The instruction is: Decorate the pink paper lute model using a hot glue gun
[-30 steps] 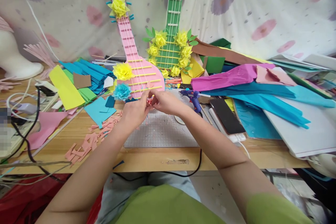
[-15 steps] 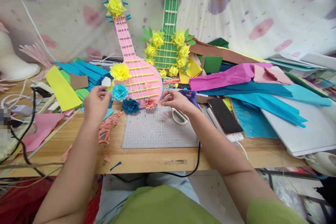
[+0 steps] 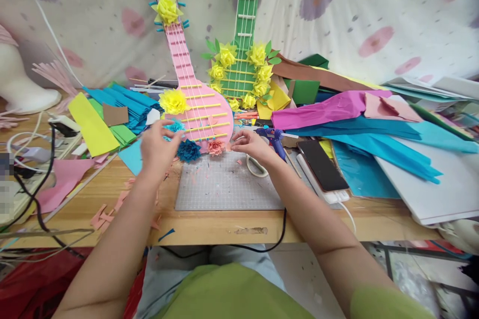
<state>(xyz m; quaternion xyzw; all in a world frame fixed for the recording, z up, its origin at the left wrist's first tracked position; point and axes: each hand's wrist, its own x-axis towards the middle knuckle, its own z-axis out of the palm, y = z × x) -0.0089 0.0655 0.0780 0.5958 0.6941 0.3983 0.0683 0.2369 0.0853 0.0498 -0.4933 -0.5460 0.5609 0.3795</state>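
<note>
A pink paper lute (image 3: 209,109) leans at the back, with white strings, yellow strips and paper flowers. My left hand (image 3: 160,147) is in front of its lower left side, partly covering a light-blue paper flower (image 3: 174,125); finger and thumb look apart. Just below the fingers sits a dark-blue flower (image 3: 188,150). At the lute's lower right edge, my right hand (image 3: 250,143) has its fingers bent but parted, close to a coral flower (image 3: 215,147). Behind stands a green paper instrument (image 3: 243,67) with yellow flowers. Coral paper scraps (image 3: 103,217) lie left of the mat.
A grey cutting mat (image 3: 228,192) lies in front. Scissors handles (image 3: 257,165), a blue glue gun (image 3: 276,142) and a phone (image 3: 322,165) are at right. Magenta paper (image 3: 318,111) and blue sheets are stacked further right. Cables and a power strip (image 3: 62,159) stand left.
My left hand has moved right, across the light-blue flower. Coral scraps now lie further left and nearer the front edge. My right hand has hardly moved.
</note>
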